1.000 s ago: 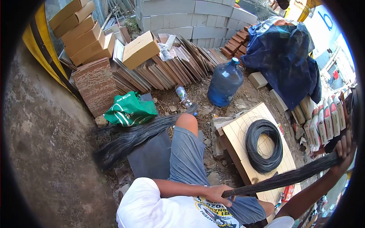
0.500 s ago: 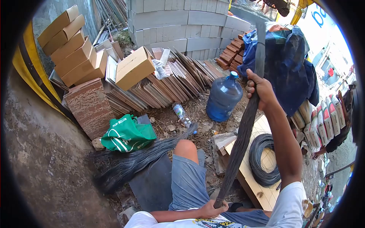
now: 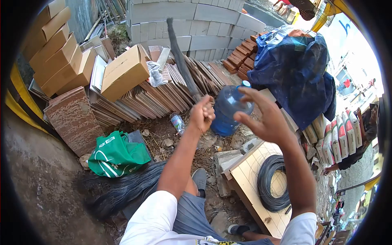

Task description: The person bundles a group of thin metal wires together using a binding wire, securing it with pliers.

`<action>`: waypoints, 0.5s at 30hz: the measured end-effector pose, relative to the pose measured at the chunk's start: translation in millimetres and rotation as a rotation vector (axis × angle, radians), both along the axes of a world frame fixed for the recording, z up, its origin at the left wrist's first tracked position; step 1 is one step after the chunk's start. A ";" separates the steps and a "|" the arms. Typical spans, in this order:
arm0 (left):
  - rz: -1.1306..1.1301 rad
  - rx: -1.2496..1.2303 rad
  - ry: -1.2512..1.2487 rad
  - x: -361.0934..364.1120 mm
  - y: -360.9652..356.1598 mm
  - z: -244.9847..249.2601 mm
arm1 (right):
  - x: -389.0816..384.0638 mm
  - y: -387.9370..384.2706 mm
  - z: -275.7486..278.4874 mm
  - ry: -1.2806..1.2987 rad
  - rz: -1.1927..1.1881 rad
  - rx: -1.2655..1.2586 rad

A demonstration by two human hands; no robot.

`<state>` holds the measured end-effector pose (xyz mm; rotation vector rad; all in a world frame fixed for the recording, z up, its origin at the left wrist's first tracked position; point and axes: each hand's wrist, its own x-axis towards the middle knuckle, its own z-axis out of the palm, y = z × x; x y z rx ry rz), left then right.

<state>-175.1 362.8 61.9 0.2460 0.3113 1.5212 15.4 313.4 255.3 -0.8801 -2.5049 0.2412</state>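
My left hand (image 3: 203, 114) is raised in front of me, its fingers wrapped round the lower end of a bundle of dark wire strands (image 3: 182, 61). The bundle slants up and leftward from the fist, its tip in front of the grey block wall. To the right, my right hand (image 3: 265, 118) is held up with fingers apart and nothing in it, overlapping the view of the blue water jug (image 3: 229, 112). A larger heap of the same dark strands (image 3: 122, 192) lies on the ground at my left. A coil of wire (image 3: 263, 183) rests on a wooden board (image 3: 241, 173).
A green bag (image 3: 118, 155) sits beside the heap. Behind it lean stacked tiles (image 3: 134, 104) with cardboard boxes (image 3: 124, 73). Red bricks (image 3: 243, 57), a blue tarp-covered pile (image 3: 290, 73) and cement sacks (image 3: 343, 136) stand farther back. At far right, another person's arm (image 3: 347, 162) shows.
My right hand has let go of the wire bundle and opened. My left hand has risen from my lap with the bundle, which now leans leftward. The camera view has shifted slightly.
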 end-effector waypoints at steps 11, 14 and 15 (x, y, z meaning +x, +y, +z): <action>0.195 -0.359 0.247 -85.4 116.3 -137.4 | 233.6 -206.8 -251.9 -0.172 -0.751 -0.795; 0.259 -0.528 0.379 -64.9 132.8 -113.5 | 229.8 -258.6 -283.5 -0.035 -0.807 -1.001; 0.278 -0.520 0.372 -58.3 135.8 -103.3 | 226.7 -270.4 -292.2 -0.057 -0.785 -0.981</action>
